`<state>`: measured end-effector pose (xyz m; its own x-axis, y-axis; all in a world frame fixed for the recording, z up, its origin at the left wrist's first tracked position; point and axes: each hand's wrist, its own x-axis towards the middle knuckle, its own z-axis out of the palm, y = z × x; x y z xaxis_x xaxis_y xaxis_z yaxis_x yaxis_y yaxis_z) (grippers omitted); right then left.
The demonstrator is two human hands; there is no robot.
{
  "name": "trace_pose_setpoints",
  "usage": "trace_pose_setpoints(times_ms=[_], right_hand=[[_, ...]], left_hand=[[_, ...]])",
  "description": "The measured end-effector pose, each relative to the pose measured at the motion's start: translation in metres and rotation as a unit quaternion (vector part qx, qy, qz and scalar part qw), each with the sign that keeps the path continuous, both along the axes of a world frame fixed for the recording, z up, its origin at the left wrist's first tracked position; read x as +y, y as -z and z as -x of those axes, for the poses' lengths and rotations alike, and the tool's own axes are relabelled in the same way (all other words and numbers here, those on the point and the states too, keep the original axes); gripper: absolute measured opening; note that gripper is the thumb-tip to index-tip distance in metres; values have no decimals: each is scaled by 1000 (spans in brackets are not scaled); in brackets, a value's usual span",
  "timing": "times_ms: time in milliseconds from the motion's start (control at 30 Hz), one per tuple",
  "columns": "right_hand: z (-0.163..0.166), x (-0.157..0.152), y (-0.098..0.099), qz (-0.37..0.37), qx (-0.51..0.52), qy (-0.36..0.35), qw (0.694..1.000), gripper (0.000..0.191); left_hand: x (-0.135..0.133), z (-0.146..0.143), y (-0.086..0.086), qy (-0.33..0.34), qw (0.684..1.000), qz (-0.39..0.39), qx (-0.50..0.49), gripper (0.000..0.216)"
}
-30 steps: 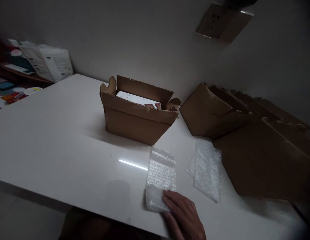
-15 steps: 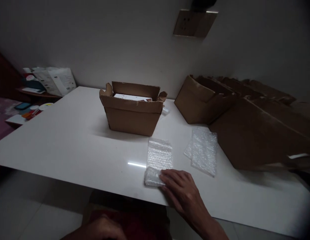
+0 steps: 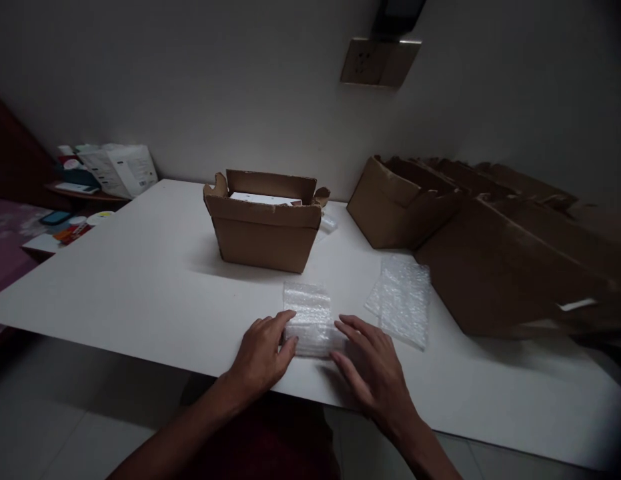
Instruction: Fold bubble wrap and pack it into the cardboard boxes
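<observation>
Both hands rest on one bubble wrap (image 3: 310, 320) sheet at the near edge of the table (image 3: 140, 287). Left hand (image 3: 263, 353) has its fingers curled over the wrap's left end; right hand (image 3: 373, 370) lies flat, fingers spread, fingertips touching the right end. Neither hand has closed round it (contact only, no lift). The near part of the wrap looks bunched or rolled, the far part flat: judged as partly rolled, the rest undone. A second sheet (image 3: 403, 307) lies untouched just right. Open box (image 3: 265, 227) stands behind, something white inside. Flattened cartons (image 3: 490, 233) lean at the right.
</observation>
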<state>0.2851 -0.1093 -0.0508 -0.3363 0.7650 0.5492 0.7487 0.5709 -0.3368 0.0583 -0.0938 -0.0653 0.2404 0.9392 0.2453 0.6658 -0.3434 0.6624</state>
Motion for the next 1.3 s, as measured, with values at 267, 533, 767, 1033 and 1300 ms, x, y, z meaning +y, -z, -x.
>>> trace_pose_setpoints(times_ms=[267, 533, 767, 1033, 1300], right_hand=[[12, 16, -1, -4, -112, -83, 990, 39], [7, -7, -5, 114, -18, -77, 990, 34], [23, 5, -3, -13, -140, -65, 988, 34], [29, 14, 15, -26, -9, -58, 998, 28], [6, 8, -1, 218, 104, -102, 965, 64]], left_hand=[[-1, 3, -5, 10, 995, -95, -1, 40], [-24, 17, -11, 55, 997, -28, -46, 31], [-2, 13, -7, -40, 999, -28, 13, 33], [-30, 6, -6, -47, 904, 176, -386, 79], [-19, -5, -14, 23, 834, 235, -499, 82]])
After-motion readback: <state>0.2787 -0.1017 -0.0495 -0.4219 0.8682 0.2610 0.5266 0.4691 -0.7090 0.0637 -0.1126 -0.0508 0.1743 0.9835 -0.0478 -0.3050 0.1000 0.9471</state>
